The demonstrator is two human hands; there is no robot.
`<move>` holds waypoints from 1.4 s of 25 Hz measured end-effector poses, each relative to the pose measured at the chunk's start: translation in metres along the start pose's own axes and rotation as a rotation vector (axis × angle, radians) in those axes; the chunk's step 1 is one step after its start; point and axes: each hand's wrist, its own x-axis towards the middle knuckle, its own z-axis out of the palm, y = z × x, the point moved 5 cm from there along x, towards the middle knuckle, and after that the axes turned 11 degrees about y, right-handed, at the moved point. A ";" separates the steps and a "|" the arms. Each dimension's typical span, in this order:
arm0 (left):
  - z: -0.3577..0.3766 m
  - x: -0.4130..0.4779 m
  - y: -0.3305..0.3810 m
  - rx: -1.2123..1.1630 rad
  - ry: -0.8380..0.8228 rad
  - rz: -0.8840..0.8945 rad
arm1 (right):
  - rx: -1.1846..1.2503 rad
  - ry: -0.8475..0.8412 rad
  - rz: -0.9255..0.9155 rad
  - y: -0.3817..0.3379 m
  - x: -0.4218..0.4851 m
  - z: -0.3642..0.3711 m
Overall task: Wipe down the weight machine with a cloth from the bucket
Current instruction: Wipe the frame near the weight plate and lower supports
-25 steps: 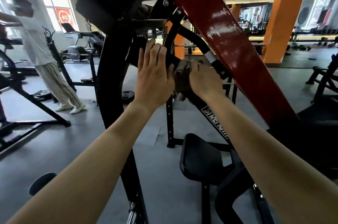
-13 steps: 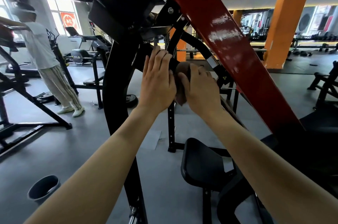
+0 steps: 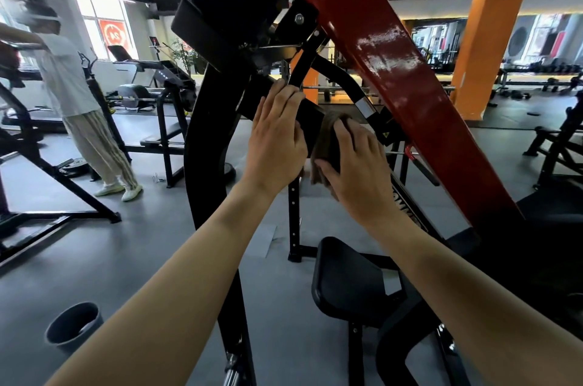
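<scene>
At mid-frame, the right hand (image 3: pixel 356 174) gripped the cloth (image 3: pixel 325 133) against the weight machine (image 3: pixel 208 164), left hand (image 3: pixel 277 139) flat at nine o'clock; wiping seemed partway, bucket (image 3: pixel 74 327) at seven o'clock.

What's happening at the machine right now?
A person is cleaning the weight machine. The right hand grips a brownish cloth held against a slanted black bar. The left hand rests on the same bar just beside it, fingers fairly straight. The grey bucket stands on the floor at lower left, away from both hands.
</scene>
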 end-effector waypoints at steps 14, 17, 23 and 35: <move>0.001 -0.001 0.001 0.052 -0.017 0.043 | -0.170 0.168 -0.060 -0.009 0.002 0.017; 0.003 -0.003 -0.001 0.083 -0.015 0.061 | -0.155 0.195 -0.072 -0.015 0.005 0.022; 0.005 -0.003 0.002 0.119 0.010 0.053 | -0.145 0.081 -0.008 0.003 -0.010 0.010; 0.015 -0.005 0.022 0.348 -0.044 0.039 | 0.455 -0.280 0.388 0.027 0.031 -0.016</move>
